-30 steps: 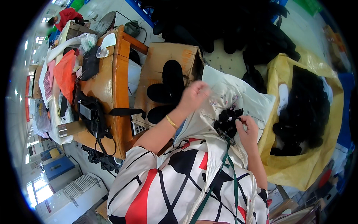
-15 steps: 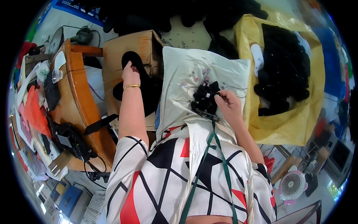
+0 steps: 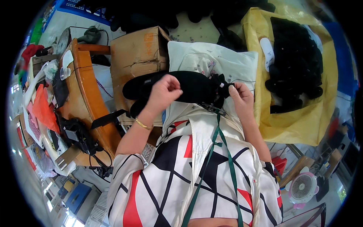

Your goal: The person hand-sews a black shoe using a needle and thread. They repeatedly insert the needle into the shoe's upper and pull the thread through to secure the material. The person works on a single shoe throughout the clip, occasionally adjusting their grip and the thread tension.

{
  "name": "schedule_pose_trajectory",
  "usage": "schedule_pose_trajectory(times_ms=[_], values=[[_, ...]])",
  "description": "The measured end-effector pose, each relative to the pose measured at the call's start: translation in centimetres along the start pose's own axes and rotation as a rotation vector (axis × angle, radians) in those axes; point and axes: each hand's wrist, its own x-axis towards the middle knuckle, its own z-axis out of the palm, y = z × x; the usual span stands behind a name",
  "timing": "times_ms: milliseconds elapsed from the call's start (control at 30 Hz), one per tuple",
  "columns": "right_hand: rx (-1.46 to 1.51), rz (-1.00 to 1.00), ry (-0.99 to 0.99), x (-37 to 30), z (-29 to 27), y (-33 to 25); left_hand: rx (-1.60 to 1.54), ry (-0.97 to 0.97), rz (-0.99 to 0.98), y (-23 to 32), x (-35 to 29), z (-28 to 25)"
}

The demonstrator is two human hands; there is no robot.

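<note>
A long, soft black piece with a rounded end (image 3: 191, 85) lies sideways over the white cloth (image 3: 181, 51) on my lap. Above its middle is my left hand (image 3: 164, 92), thumb and fingers curled together; whatever they may pinch is too small to make out. My right hand (image 3: 242, 96) pinches the edge of a bunched black fabric piece (image 3: 220, 90) with small white bits on it, at the long piece's right end. Below that bunch, a thin dark metal-looking tool (image 3: 211, 108) lies near the green apron strap (image 3: 218, 128). More black pieces (image 3: 139, 108) rest at the left.
An upright cardboard box (image 3: 132, 53) stands at the left, beside a wooden chair (image 3: 89, 90). To the right a yellow bag (image 3: 295, 130) holds several black pieces and a white sole-shaped piece (image 3: 267, 55). A pink-and-white fan (image 3: 303, 186) is at the lower right.
My left hand has come back from the box toward my lap, and the long black piece now lies across the white cloth. My right hand stays at the bunched black piece.
</note>
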Motion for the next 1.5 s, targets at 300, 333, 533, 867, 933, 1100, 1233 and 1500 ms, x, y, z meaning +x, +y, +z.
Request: schedule_pose_trajectory(times_ms=[300,333,533,867,933,1100,1233,1500], values=[[0.030,0.026,0.008,-0.5,-0.6,0.8,0.096,0.081,-0.166,-2.3,-1.0,1.6],[0.092,0.062,0.010,-0.3,-0.4,0.8,0.198,0.045,-0.189,-1.9,-0.4,1.5],[0.284,0.156,-0.032,-0.2,1.7,0.9,-0.095,0.026,-0.144,-1.9,2.0,1.8],[0.358,0.096,-0.063,0.7,3.1,-1.6,-0.605,0.186,-0.287,2.0,-2.1,4.9],[0.265,0.107,-0.071,1.0,5.0,-1.8,-0.595,0.129,-0.121,2.3,-2.7,5.8],[-0.143,0.038,-0.284,0.2,7.8,0.6,-0.797,0.132,-0.066,2.6,-2.9,7.1],[-0.421,-0.086,-0.356,0.0,7.1,0.1,-0.955,0.261,-0.221,1.4,-2.4,6.9],[-0.255,0.134,-0.307,1.3,7.0,-1.5,-1.026,0.332,-0.419,1.9,-0.9,6.5]])
